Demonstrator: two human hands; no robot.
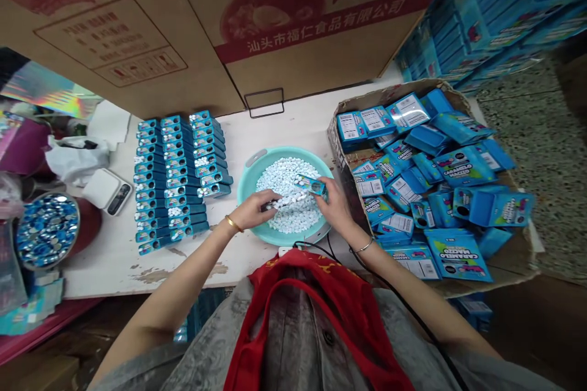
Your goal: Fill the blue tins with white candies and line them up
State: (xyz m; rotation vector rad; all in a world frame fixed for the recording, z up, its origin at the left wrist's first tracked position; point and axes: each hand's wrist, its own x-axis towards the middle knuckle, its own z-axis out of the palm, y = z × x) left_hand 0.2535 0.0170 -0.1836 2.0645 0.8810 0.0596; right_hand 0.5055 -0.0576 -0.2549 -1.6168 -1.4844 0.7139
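A round turquoise basin in front of me is filled with small white candies. Above the candies my right hand grips a small blue candy box, its end with white pieces in it turned toward the basin's middle. My left hand is closed at the basin's left side on a narrow scoop-like piece carrying white candies; its exact shape is hard to make out. The scoop-like piece points toward the box, below and left of it.
Left of the basin, several blue boxes stand in three columns. At right is a carton of blue boxes. A large cardboard box stands behind. A white scale and a tub of blue wrapped sweets are at far left.
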